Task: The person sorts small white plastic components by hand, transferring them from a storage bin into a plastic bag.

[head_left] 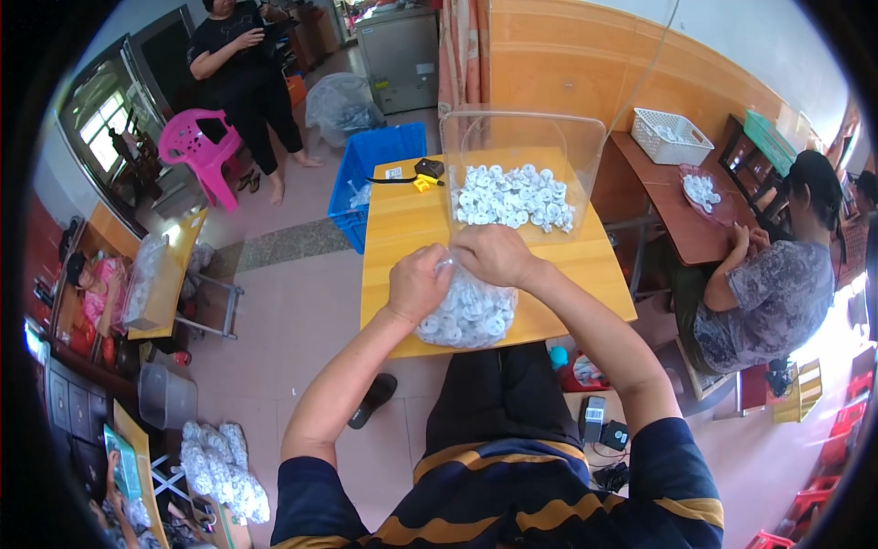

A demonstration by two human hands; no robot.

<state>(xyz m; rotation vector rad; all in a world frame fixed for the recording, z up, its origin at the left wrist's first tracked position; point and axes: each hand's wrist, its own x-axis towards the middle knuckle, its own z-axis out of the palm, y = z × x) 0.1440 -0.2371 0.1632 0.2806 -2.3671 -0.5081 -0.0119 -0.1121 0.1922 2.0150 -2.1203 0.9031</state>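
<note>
A clear plastic bag (468, 314) filled with small white round plastic pieces stands at the near edge of the yellow wooden table (398, 274). My left hand (421, 282) is closed in a fist on the left side of the bag's gathered top. On the right side of that top, my right hand (495, 255) is closed too, its knuckles upward. The two hands nearly meet over the bag. Just beyond them, a clear plastic bin (586, 169) lies open toward me with a heap of similar white pieces (515, 197) in it.
A black-and-yellow tool (426, 176) lies at the table's far left, beside a blue crate (346, 197). At right, a seated person (768, 265) works at a brown table (654, 183). Another person (251, 82) stands near a pink chair (199, 146). Filled bags (219, 462) rest lower left.
</note>
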